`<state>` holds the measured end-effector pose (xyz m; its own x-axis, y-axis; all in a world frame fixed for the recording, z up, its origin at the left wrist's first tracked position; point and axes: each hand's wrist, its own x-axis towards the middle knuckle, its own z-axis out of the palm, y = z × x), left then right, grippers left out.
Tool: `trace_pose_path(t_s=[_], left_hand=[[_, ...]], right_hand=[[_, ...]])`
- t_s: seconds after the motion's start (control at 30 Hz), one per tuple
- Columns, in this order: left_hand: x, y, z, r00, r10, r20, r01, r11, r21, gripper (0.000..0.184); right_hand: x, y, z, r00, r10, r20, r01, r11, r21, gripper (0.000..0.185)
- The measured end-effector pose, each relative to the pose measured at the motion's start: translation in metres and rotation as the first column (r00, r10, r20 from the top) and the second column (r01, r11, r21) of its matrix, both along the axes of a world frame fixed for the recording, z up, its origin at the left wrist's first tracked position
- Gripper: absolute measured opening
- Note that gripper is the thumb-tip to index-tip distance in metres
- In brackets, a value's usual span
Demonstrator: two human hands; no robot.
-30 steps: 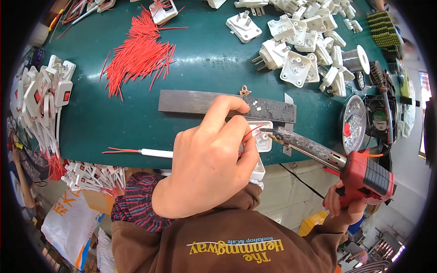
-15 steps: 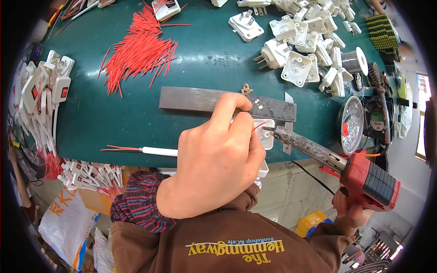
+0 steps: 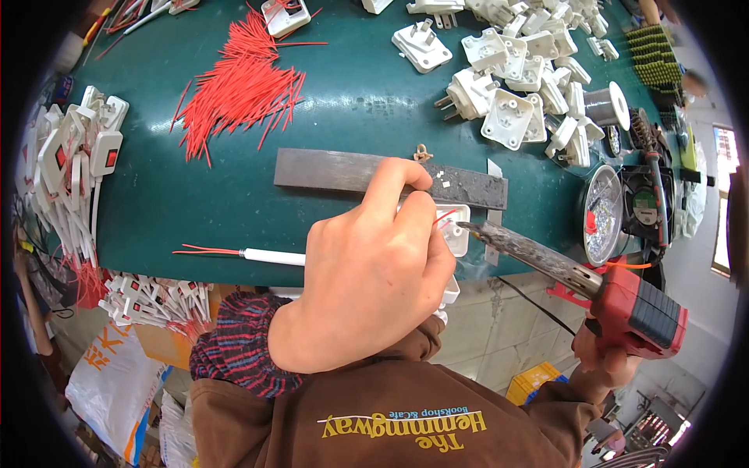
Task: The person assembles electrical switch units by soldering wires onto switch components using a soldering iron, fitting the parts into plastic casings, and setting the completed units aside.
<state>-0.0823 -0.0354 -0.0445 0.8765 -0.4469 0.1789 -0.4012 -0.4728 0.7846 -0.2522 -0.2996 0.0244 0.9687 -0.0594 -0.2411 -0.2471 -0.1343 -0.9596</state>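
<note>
My left hand (image 3: 367,265) is closed over a white plug housing (image 3: 459,240), its fingers bunched around a short red wire (image 3: 443,217) that pokes out beside the fingertips. The hand covers most of the housing. My right hand (image 3: 605,360) grips a red-and-black soldering gun (image 3: 636,312) by its handle. The gun's dark tip is just right of the wire, over the housing; whether it touches is unclear. Left of my left hand, a white cable (image 3: 273,257) extends with two bare-ended red wires. A dark flat bar (image 3: 328,168) lies behind the fingers.
Loose red wires (image 3: 242,93) are heaped at the back. White plug parts (image 3: 511,117) pile up at the back right, near a solder spool (image 3: 605,104) and a round metal dish (image 3: 601,214). Cabled white switch units (image 3: 78,156) are bundled at the left edge.
The soldering gun has drawn back slightly to the right, its tip now a little farther from the red wire. My left hand stays almost still.
</note>
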Motion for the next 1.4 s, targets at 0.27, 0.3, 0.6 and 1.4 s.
trace_pose_path(t_s=[0.27, 0.3, 0.6, 1.4], left_hand=[[0.000, -0.001, 0.002, 1.000, -0.008, -0.022, 0.008, 1.000, 0.015, 0.013], [0.000, -0.001, 0.002, 1.000, -0.004, -0.024, 0.004, 1.000, 0.013, 0.013], [0.002, -0.001, 0.000, 1.000, -0.016, 0.003, 0.016, 1.000, 0.005, 0.012], [0.004, 0.021, 0.000, 0.911, -0.264, -0.317, 0.151, 0.928, -0.341, 0.011]], right_hand=[[0.004, 0.007, -0.008, 0.992, -0.013, 0.126, 0.000, 0.995, 0.104, 0.077], [0.004, 0.006, -0.011, 0.992, -0.018, 0.127, 0.005, 0.994, 0.107, 0.077], [0.022, 0.054, -0.051, 0.937, -0.222, 0.269, 0.198, 0.973, 0.114, 0.076], [0.069, 0.134, -0.079, 0.899, -0.328, 0.291, 0.338, 0.941, 0.020, 0.067]])
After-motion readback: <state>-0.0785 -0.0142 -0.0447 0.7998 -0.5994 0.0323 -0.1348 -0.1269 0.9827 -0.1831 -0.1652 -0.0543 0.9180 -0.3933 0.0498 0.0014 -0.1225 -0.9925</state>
